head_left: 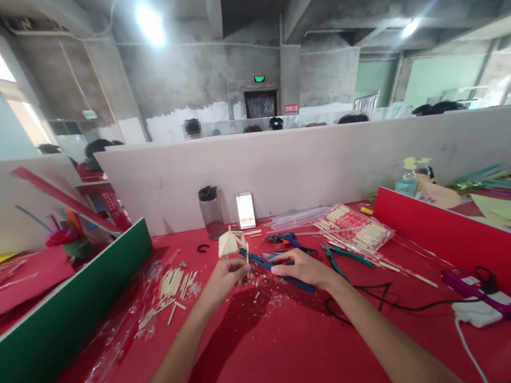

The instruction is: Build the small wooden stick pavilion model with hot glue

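Note:
My left hand (pixel 230 274) pinches a thin wooden stick (pixel 247 255) upright between thumb and fingers. A long dark-blue hand tool (pixel 302 283) is gripped in my right hand (pixel 298 267), with its far end against or right beside the stick; whether it touches cannot be made out. Just behind my left hand sits a small structure of pale wooden sticks (pixel 228 244), shaped like a slatted roof. Wood chips (pixel 271 298) lie scattered on the red tabletop (pixel 272 368) under both hands.
Cut sticks (pixel 176 284) lie to the left, bundled sticks (pixel 359 227) to the right. Green-handled pliers (pixel 349 255), a glue gun (pixel 286 239) and a black cable (pixel 397 306) are nearby. A bottle (pixel 211 214) stands behind. Green (pixel 76 308) and red (pixel 465 243) dividers flank the space.

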A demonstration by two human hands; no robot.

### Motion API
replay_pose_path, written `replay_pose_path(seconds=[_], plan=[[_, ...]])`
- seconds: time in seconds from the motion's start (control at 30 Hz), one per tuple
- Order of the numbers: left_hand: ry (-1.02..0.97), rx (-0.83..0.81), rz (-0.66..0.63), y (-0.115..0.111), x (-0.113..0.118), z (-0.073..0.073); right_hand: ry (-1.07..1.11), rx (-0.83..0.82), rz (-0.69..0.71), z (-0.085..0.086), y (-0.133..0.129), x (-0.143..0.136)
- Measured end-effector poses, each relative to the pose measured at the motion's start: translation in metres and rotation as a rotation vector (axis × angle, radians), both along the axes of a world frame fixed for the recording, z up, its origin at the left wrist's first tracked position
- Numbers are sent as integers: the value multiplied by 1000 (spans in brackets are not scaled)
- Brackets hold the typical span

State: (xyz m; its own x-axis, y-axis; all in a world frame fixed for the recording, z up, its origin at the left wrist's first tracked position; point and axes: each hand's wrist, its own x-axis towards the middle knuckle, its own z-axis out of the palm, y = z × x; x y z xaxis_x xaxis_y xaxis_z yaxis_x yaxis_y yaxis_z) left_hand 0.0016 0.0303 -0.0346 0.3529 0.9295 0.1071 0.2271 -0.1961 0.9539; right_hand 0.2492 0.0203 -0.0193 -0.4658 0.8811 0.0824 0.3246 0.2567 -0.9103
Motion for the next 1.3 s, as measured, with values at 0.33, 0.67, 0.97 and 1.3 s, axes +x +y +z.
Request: replay_pose_path(seconds=[0.33,0.67,0.97,1.3], plan=[[54,29,0,2,-3,-2,-9,38,-5,-4,0,-3],[83,48,2,3,-3,-7,-273,361,-95,-13,-8,-23],[106,30,21,3,-1,-7,-447,441,-186,-19,-13,-35],[372,333,272,-15,-1,12,-586,445,-216,-18,-9,-28]])
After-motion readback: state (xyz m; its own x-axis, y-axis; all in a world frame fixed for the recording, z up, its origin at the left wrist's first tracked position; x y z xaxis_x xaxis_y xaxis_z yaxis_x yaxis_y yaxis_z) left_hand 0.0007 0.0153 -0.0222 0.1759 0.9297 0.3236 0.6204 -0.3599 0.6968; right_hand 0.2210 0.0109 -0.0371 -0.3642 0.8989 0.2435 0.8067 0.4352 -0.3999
